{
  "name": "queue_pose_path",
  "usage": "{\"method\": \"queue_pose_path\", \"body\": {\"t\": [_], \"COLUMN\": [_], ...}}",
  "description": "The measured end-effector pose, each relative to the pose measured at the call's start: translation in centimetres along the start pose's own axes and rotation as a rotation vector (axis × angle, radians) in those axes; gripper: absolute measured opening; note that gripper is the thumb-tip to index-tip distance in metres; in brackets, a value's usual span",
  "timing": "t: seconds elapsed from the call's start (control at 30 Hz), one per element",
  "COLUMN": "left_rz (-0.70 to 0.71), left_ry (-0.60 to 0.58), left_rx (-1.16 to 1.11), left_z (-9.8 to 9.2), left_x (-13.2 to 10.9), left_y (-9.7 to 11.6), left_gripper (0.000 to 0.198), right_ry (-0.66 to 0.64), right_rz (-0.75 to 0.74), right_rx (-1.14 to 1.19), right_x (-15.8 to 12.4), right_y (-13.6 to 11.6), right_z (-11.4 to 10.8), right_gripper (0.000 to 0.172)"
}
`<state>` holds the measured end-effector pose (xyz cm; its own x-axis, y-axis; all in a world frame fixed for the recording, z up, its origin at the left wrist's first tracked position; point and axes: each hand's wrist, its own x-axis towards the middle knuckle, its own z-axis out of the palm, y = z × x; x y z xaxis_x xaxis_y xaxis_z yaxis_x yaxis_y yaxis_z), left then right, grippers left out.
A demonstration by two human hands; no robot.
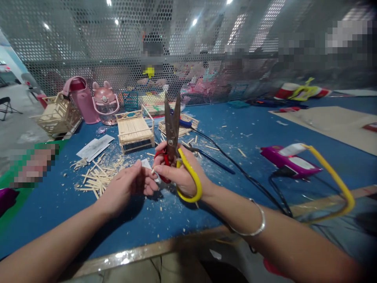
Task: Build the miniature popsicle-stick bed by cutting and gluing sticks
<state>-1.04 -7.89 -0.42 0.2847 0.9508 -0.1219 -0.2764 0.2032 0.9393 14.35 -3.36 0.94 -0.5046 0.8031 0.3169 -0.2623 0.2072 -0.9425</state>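
– Right hand (179,175) clenched on yellow-and-red-handled steel scissors (172,125), blades up, over blue table (235,137).
– Left hand (129,186) pinches thin pale wooden stick (152,171) beside it. I'd keep that hand clear of the blades.

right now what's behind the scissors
Behind the scissors, held blades-up in the right hand, lies a flat stick frame on the table. The blades hide its middle; a black cable runs past.
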Motion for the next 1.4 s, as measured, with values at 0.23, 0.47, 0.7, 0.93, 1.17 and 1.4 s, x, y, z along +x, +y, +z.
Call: {"method": "queue_pose_path", "body": {"t": [0.23,0.47,0.7,0.93,1.17,1.4], "left_rz": [0.081,0.292,0.454,0.432,0.477,0.475], "left_ry": [0.072,0.171,0.213,0.254,0.212,0.212], "left_rx": [0.11,0.073,0.341,0.445,0.499,0.611], "left_z": [0.2,-0.4,-0.6,-0.4,-0.5,-0.5], "left_x": [0.0,0.0,-0.3,-0.6,-0.6,-0.8], "left_y": [0.4,0.8,1.1,1.4,1.5,1.5], "left_gripper": [0.026,0.025,0.024,0.026,0.022,0.021], "right_ry": [0.05,-0.103,-0.171,-0.181,-0.227,-0.195], "right_rz": [-0.044,-0.203,-0.272,-0.268,-0.267,-0.3], "right_rx": [-0.231,-0.775,-0.959,-0.955,-0.905,-0.968], "right_x": [-0.2,-0.1,-0.1,-0.1,-0.1,-0.1], "right_y": [0.2,0.0,0.2,0.4,0.3,0.1], "right_z": [0.1,-1.1,-0.8,-0.9,-0.9,-1.0], "right_gripper": [0.032,0.051,0.059,0.059,0.055,0.059]}}
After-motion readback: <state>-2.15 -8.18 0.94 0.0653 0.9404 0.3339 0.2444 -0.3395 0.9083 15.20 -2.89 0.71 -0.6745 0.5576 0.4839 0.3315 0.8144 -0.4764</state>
